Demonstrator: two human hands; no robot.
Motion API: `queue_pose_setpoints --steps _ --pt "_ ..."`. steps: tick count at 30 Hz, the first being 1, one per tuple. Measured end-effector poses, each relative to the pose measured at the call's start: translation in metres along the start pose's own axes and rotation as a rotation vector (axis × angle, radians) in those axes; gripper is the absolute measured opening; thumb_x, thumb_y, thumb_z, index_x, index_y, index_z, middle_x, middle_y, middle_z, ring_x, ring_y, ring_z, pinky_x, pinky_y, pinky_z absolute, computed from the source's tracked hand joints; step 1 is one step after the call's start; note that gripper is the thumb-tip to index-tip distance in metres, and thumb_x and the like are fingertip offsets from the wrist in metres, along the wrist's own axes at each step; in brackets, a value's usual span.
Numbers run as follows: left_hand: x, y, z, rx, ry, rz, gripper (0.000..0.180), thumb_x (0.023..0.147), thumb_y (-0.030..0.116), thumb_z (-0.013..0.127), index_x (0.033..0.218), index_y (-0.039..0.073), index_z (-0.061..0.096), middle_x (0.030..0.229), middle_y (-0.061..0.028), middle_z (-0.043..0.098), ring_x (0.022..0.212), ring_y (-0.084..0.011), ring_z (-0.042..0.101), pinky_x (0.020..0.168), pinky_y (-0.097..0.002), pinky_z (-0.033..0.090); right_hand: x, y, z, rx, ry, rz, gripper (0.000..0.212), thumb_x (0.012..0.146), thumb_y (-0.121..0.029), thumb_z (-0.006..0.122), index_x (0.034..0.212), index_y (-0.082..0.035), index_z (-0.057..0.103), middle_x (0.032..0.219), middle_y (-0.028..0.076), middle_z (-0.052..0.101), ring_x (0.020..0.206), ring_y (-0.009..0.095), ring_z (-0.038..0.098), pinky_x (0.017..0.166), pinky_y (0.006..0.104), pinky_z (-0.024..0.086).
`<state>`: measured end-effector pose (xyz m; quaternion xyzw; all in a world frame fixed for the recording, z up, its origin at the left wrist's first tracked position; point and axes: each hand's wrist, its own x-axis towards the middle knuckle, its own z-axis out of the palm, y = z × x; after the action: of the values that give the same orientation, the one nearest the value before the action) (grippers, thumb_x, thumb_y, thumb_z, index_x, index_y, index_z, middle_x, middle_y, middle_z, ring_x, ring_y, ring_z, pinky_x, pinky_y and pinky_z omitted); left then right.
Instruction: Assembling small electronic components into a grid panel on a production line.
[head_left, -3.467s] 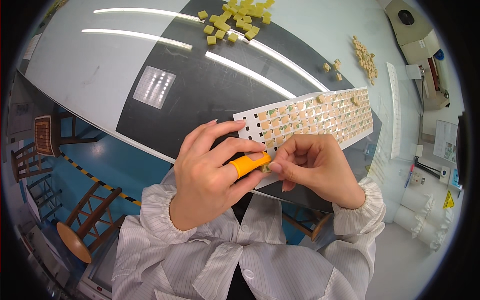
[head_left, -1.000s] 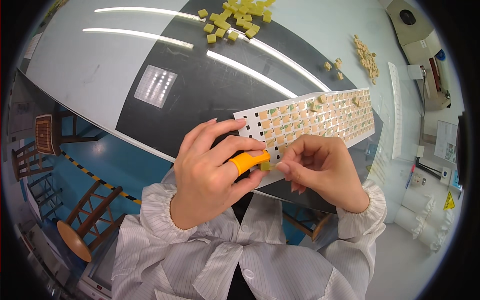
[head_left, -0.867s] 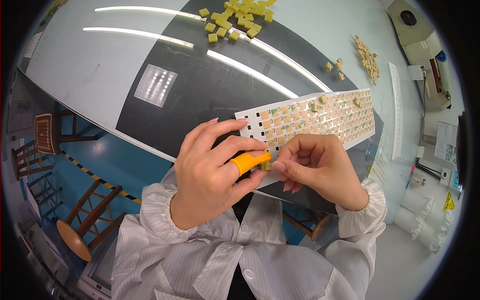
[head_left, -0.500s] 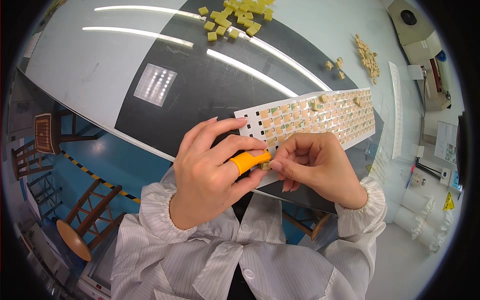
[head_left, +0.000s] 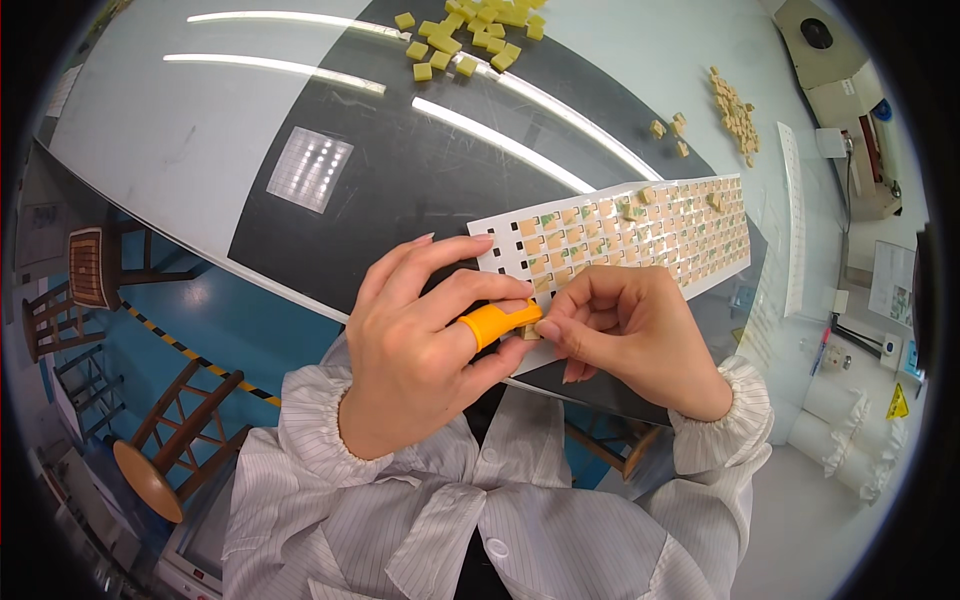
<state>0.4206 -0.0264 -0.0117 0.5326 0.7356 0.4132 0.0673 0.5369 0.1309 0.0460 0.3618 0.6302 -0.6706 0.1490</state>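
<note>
My left hand is over the near left end of a white sheet, which carries rows of small tan and green stickers. An orange finger guard covers one of its fingers. Between that finger and the thumb sits a small tan block, partly hidden. My right hand is closed in a pinch, thumb and forefinger right against the block; whatever is between those fingertips is too small to make out. Several loose tan blocks lie on top of the sheet.
Yellow blocks lie heaped at the far side of the table. A pile of tan blocks and a long white strip are at the right. Wooden stools stand on the blue floor beyond the table's left edge.
Both hands stay in nearly the same place. The right thumb tip has shifted slightly left over the block, which now shows a little less.
</note>
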Motion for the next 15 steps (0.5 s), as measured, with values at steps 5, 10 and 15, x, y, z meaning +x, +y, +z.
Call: queue_pose_setpoints --steps 5,10,15 --pt "0.003 0.001 0.002 0.005 0.001 0.007 0.021 0.062 0.014 0.083 0.082 0.013 0.076 0.095 0.0043 0.071 0.108 -0.0232 0.061 0.096 -0.0459 0.042 -0.001 0.009 0.004 -0.132 0.079 -0.171 0.015 0.086 -0.008 0.070 0.082 0.003 0.061 0.068 0.001 0.063 0.058 0.002 0.056 0.051 0.0186 0.046" --pt "0.003 0.001 -0.001 0.013 0.006 -0.004 0.022 0.061 0.013 0.082 0.082 0.012 0.075 0.094 0.0038 0.071 0.108 -0.0238 0.061 0.095 -0.0453 0.043 -0.002 0.000 0.007 -0.225 0.123 -0.159 0.013 0.087 -0.006 0.070 0.088 0.001 0.059 0.081 0.002 0.063 0.068 0.004 0.061 0.056 0.0180 0.051" --pt "0.003 0.000 0.000 0.010 0.002 0.003 0.023 0.060 0.012 0.082 0.081 0.011 0.074 0.094 0.0030 0.070 0.108 -0.0250 0.061 0.094 -0.0457 0.043 -0.002 0.003 0.000 -0.394 0.073 -0.386 0.013 0.085 -0.003 0.071 0.090 0.001 0.060 0.082 0.003 0.062 0.071 0.006 0.062 0.060 0.0193 0.050"
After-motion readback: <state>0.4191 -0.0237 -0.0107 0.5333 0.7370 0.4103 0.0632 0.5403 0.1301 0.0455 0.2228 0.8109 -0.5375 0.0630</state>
